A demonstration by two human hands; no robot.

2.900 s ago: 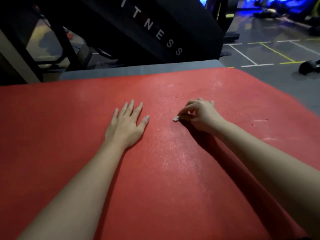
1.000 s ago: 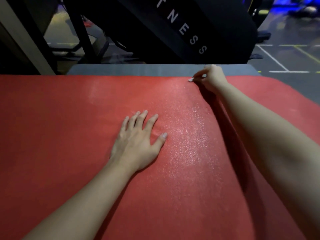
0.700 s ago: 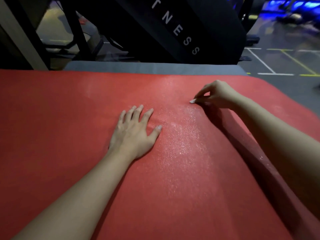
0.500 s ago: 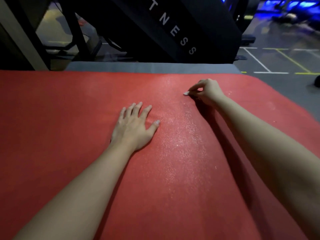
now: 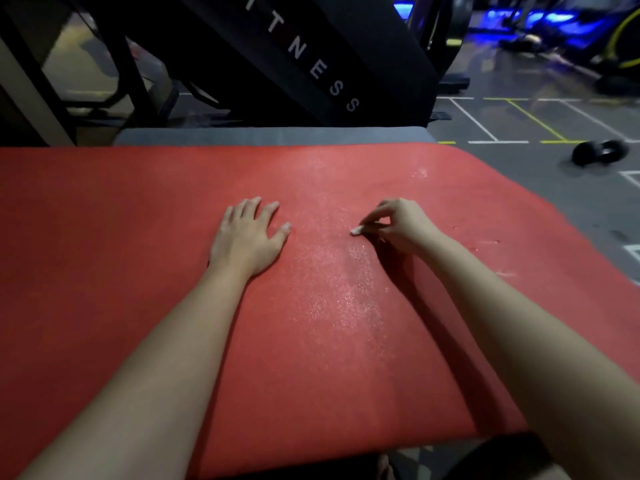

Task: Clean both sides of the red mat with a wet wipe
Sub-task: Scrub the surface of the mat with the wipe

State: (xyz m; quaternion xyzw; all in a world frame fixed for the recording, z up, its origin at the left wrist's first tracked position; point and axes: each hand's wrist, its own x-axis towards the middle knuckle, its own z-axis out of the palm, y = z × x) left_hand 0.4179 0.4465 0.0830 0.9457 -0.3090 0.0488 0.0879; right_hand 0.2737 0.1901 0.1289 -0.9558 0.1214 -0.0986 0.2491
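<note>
— Pressing our left hand point(image 5: 247, 237) flat, fingers straight, on the red mat point(image 5: 104, 254) spread before us.
— And our right hand point(image 5: 398, 225)?
— Its curled fingertips pinch a small white wet wipe point(image 5: 356, 231) against the mat's glistening middle.

The left hand point(image 5: 247, 237) is laid flat, palm down, on the red mat point(image 5: 104, 244), with the fingers held straight and close together and the thumb spread to the side. The bare left forearm point(image 5: 162, 362) is stretched forward from the lower left of the view. The right hand point(image 5: 398, 225) is set to the right of it and apart from it, its fingers curled and a small white wad of wet wipe point(image 5: 355, 231) pinched at the fingertips against the mat, while the bare right forearm point(image 5: 526, 327) is extended from the lower right corner.
</note>
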